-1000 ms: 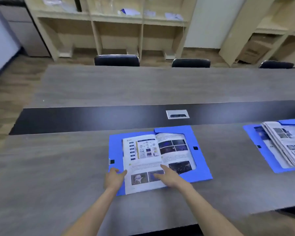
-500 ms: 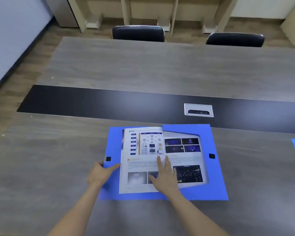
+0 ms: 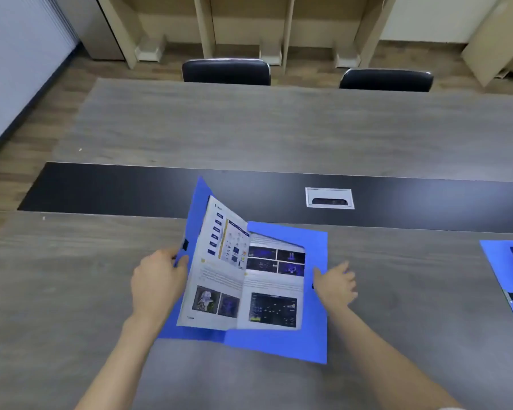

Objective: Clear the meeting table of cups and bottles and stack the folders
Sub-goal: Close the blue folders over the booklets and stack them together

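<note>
Lifted now, one folder's point(image 3: 279, 341) left flap (left hand point(image 3: 157, 287) gripping); right hand point(image 3: 335, 284) released.

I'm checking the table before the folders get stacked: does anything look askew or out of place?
Nothing is spilled or damaged. The blue folder is half open, its left cover lifted by the left hand with a brochure inside. A second folder lies open at the right edge.

Two black chairs point(image 3: 226, 71) face pale wooden shelving point(image 3: 279, 25) across a wood-plank floor point(image 3: 42, 113).
</note>
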Demonstrator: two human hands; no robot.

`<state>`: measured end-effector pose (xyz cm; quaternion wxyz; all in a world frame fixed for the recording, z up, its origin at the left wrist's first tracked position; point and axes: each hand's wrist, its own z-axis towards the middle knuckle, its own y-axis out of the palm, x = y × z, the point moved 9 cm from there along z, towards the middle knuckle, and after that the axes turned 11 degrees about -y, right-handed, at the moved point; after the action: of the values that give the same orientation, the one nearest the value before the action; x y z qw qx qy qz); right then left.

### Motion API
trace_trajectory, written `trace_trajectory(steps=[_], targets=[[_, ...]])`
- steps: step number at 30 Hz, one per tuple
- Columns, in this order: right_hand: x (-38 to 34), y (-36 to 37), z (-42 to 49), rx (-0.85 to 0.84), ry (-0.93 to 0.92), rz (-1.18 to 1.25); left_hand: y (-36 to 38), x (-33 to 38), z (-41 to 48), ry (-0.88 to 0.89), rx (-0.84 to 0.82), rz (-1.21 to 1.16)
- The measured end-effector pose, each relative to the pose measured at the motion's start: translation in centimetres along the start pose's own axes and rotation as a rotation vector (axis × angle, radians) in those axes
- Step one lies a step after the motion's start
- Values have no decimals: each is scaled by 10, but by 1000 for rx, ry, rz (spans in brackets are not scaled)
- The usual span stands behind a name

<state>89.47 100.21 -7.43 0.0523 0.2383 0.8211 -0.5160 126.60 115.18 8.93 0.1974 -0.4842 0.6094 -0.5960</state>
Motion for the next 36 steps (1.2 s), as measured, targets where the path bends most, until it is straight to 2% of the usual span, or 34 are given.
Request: trace_trajectory(steps=[3, 5, 7, 10, 12, 13, 14, 15, 16, 17, 20, 24, 26, 29, 31, 33, 35, 36], targets=[[6, 24, -5, -233, 38, 299, 17, 66, -57, 241, -81, 174], [2, 31, -12, -266, 4, 411, 52, 100, -98, 407, -198, 275], [0, 28, -21, -218, 9, 528, 84, 113, -121, 490, -290, 312], [-4, 9, -34, -84, -46, 642, 97, 109, -107, 412, -360, 161], [-16, -10, -43, 65, -165, 495, 87, 95, -83, 251, -386, -88], [-29, -14, -50, 83, -232, 452, 79, 88, -72, 182, -382, -198], [-46, -7, -56, 38, -293, 494, 72, 82, -64, 140, -374, -271], [-65, 9, -64, -111, -299, 606, 67, 80, -60, 124, -375, -300], [-82, 28, -74, -269, -264, 733, 65, 80, -60, 134, -380, -291], [-93, 41, -81, -346, -203, 790, 65, 80, -61, 154, -384, -272], [-93, 64, -73, -317, -74, 748, 69, 77, -61, 172, -353, -234], [-79, 77, -63, -402, -52, 745, 81, 78, -53, 241, -251, -87], [-71, 79, -69, -444, -44, 751, 106, 86, -65, 291, -292, 26], [-56, 80, -81, -523, 67, 783, 154, 91, -87, 350, -374, 184], [-44, 70, -69, -427, 44, 783, 174, 91, -90, 391, -443, 154], [-24, 49, -53, -160, 26, 753, 177, 86, -79, 403, -486, 45], [-3, 27, -51, 54, 63, 721, 173, 74, -52, 394, -382, 49], [-1, 25, -52, 67, 67, 707, 177, 60, -35, 327, -366, 77]])
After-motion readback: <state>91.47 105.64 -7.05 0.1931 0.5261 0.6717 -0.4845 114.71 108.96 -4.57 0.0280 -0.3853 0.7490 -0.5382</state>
